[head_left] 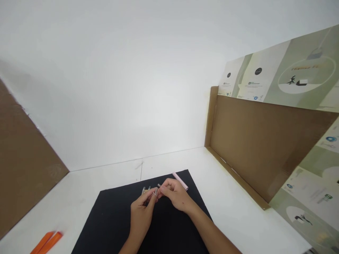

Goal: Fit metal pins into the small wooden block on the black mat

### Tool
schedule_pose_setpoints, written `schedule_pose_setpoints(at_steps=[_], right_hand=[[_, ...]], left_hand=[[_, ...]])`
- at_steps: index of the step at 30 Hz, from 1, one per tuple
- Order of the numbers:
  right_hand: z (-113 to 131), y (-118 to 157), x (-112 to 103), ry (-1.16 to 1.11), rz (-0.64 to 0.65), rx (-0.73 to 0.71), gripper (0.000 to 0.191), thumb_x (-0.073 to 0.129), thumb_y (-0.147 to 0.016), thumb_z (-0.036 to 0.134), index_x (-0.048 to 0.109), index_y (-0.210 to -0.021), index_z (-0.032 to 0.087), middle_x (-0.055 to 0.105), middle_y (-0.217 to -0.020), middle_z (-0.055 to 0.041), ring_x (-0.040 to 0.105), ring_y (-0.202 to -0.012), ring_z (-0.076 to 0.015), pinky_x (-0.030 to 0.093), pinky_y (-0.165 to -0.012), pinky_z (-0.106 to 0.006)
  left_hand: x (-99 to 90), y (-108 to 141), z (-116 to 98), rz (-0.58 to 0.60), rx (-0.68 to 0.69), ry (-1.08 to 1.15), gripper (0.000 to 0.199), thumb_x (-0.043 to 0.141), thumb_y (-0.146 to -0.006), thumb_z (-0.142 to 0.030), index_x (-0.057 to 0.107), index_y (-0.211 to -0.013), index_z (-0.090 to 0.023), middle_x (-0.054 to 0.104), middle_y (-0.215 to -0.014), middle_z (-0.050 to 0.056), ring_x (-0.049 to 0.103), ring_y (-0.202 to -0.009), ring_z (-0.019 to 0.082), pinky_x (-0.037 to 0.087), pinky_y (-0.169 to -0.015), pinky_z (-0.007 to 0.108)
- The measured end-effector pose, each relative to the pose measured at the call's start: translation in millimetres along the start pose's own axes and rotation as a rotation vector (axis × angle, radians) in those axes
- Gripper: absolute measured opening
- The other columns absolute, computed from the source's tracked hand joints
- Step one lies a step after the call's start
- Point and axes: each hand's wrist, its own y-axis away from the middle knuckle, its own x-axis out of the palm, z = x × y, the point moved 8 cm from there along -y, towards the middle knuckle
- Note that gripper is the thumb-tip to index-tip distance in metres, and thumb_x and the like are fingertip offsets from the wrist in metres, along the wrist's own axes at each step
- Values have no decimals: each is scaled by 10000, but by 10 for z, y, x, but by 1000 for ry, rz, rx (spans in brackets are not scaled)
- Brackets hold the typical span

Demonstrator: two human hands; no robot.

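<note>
My left hand (143, 209) and my right hand (173, 195) meet above the far part of a black mat (116, 215). Thumb and fingers of both are closed in a pinch, almost touching each other. What lies between them is too small and too covered to name. Small shiny, silvery tips show at the left fingers; I cannot tell whether they are nails or separate pieces. Just beyond my right hand, a pale pink stick or tube (180, 181) lies slanted on the mat near its far right corner.
Two orange strips or handles (47, 242) lie on the white table (60, 201) at lower left. A white wall (132, 88) rises behind. Brown cardboard (23, 158) stands at left, and a cardboard panel with printed sheets (259, 137) at right.
</note>
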Motion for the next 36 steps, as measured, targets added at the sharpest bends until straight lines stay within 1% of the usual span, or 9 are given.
schedule_pose_setpoints(at_steps=[3,6,9,12,18,26,29,33,36], right_hand=[[3,10,20,17,33,-3,358,699,-788,495,604,-776,150,713,-717,-48,701,-707,-191,518,-789,-374],[25,18,39,1,68,-21,373,688,-792,514,598,-787,152,716,-726,-52,706,-716,-194,516,-799,-378],[43,30,66,5,88,-22,365,681,-802,508,599,-791,153,718,-723,-53,706,-724,-196,514,-791,-371],[68,48,89,38,84,-18,343,671,-816,494,600,-785,160,719,-729,-47,704,-743,-195,510,-785,-357],[92,59,103,24,75,-13,353,688,-797,504,598,-778,163,714,-722,-35,701,-741,-194,509,-808,-375],[80,60,127,-39,127,-22,337,723,-767,484,645,-748,157,717,-755,-43,692,-785,-198,494,-846,-388],[93,52,107,-16,103,-31,322,721,-775,471,662,-755,155,706,-721,-32,686,-755,-188,503,-819,-370],[89,31,88,-41,69,-33,314,697,-806,458,654,-764,150,698,-702,-32,682,-696,-178,511,-780,-359],[84,27,77,-75,48,-16,324,703,-800,462,635,-747,150,694,-684,-29,681,-673,-177,513,-778,-364]], left_hand=[[-13,-7,20,-18,-25,31,344,685,-768,-474,773,-950,-196,783,-845,56,720,-710,212,611,-694,319],[-22,-15,56,-36,-64,70,362,700,-750,-482,774,-942,-184,784,-877,66,728,-735,221,614,-729,338],[-30,-20,83,-52,-101,105,364,713,-734,-486,776,-918,-178,786,-867,65,735,-735,225,619,-730,344],[-41,-22,65,-68,-96,114,368,716,-726,-493,778,-897,-173,786,-820,61,737,-717,227,624,-700,340],[-50,-18,77,-76,-91,111,364,717,-729,-479,775,-915,-171,784,-826,60,732,-716,221,622,-711,342],[-65,-22,69,-66,-32,29,318,688,-766,-458,774,-929,-199,779,-810,38,713,-691,197,602,-699,311],[-67,-6,1,-57,2,4,296,683,-778,-449,776,-918,-206,778,-803,33,712,-688,192,595,-687,290],[-57,19,-114,-41,67,-38,263,674,-790,-431,780,-892,-213,766,-737,21,701,-639,181,580,-628,259],[-57,21,-122,-47,76,-32,256,675,-789,-423,781,-896,-216,767,-742,19,699,-632,177,578,-620,252]])
